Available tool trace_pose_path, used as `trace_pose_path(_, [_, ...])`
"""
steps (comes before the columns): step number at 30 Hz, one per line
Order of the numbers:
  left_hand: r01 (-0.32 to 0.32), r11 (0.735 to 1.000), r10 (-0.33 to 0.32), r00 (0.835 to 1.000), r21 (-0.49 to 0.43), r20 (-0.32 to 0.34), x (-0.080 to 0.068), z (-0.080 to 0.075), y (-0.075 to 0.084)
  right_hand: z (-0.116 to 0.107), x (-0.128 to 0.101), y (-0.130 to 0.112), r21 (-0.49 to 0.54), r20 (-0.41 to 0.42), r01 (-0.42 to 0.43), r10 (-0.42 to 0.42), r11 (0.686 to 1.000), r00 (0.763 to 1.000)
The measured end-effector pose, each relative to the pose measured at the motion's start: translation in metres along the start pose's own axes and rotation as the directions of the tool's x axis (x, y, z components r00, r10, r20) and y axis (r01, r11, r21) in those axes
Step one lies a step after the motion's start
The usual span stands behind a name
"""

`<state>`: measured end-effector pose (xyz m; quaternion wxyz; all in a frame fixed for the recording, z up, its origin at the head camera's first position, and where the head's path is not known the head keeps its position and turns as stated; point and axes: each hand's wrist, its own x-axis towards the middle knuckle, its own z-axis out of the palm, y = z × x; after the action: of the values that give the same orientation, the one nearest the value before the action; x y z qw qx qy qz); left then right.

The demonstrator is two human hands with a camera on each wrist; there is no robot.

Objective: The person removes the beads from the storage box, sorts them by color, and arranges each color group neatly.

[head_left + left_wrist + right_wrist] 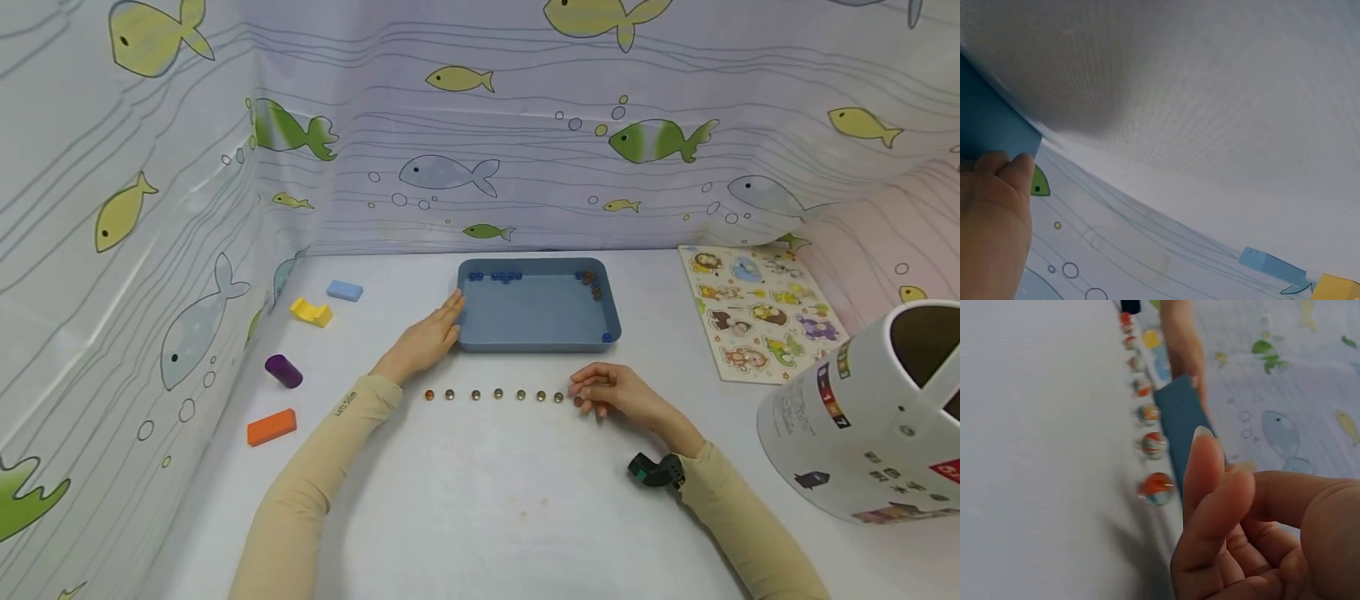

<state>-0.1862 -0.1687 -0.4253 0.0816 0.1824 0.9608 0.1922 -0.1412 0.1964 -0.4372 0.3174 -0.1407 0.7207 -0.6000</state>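
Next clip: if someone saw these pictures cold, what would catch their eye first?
Probably the row of marbles lined up on the white table just in front of the blue tray, with the right hand at the row's right end, fingers bunched. The left hand rests flat against the tray's left wall, and more marbles sit in the tray's far corners. All around hangs a fish-print curtain.

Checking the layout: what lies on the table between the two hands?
A row of small marbles runs from near the left hand to the right hand, seen in the head view.
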Motion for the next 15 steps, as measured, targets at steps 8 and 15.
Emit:
trace_pose_path(8, [-0.014, 1.0, 0.014, 1.0, -0.001, 0.001, 0.002, -0.001, -0.001, -0.025, 0.001, -0.04, -0.036, -0.065, 0.135, -0.137, 0.99, 0.988])
trace_pose_path(15, [-0.013, 1.0, 0.013, 1.0, 0.001, -0.003, 0.002, 0.003, -0.002, -0.043, 0.031, -0.061, -0.224, -0.038, 0.114, -0.125, 0.968, 0.991])
